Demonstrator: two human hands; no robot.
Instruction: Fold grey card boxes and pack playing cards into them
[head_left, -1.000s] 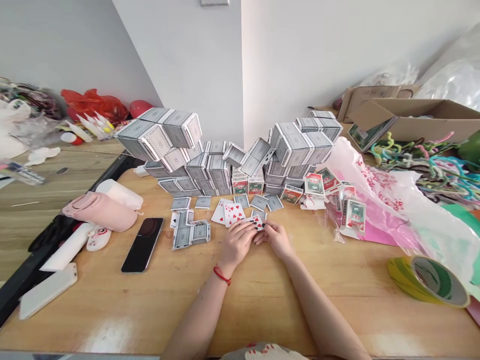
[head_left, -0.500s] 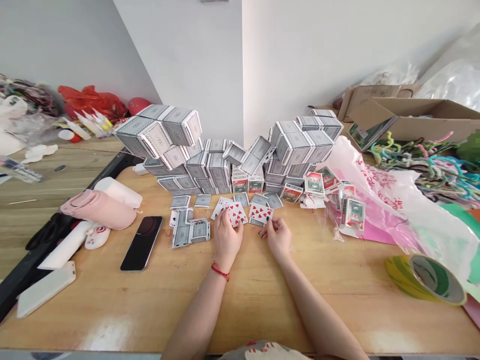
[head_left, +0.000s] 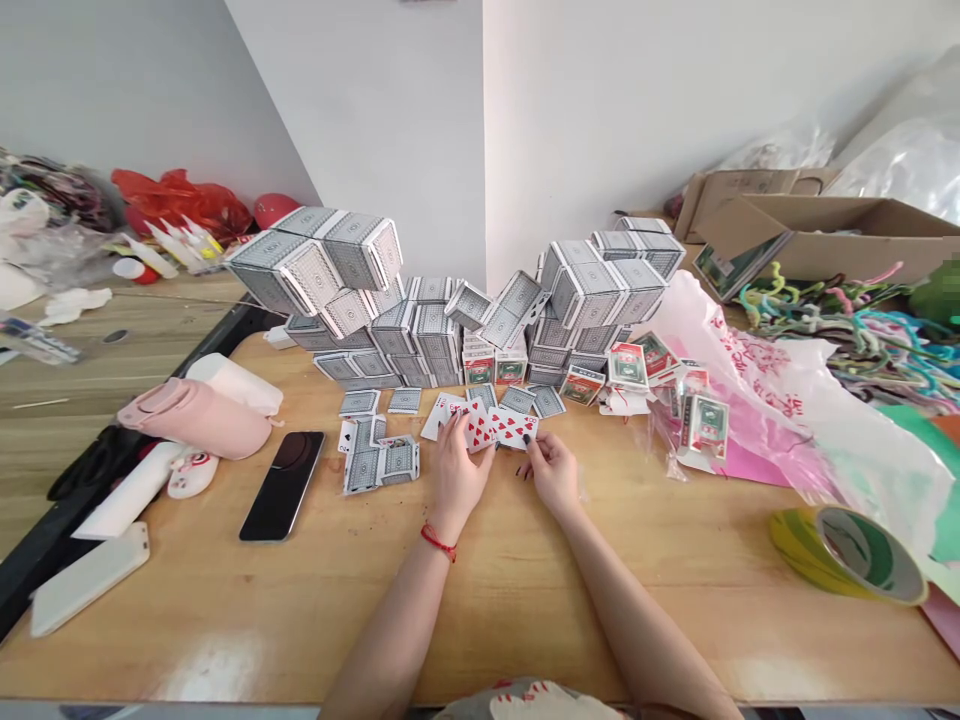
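Head view: a row of face-up heart playing cards (head_left: 480, 428) is fanned on the wooden table top (head_left: 525, 625), directly ahead of both hands. The row's long axis runs left to right across the view, roughly parallel to the near table edge, and the rightmost card lies on its side with a slight tilt. The left hand (head_left: 457, 477), with a red string bracelet (head_left: 438, 542) at the wrist, is placed at the row's near edge, its fingers (head_left: 457, 432) together and their tips on the cards. The right hand (head_left: 553, 475) is just beside it, its fingers curled in, tips at the near edge of the rightmost card. Grip on the cards cannot be told for either hand. Grey-backed cards (head_left: 379, 462) are laid flat to the left of the row, and a stacked card structure (head_left: 416, 335) stands behind it. Green-labelled card boxes (head_left: 628, 368) are set to the right. A black smartphone (head_left: 283, 486) and a pink bottle (head_left: 193, 418) are left of the hands; a roll of tape (head_left: 847, 555) and a printed plastic bag (head_left: 739, 390) are on the right.
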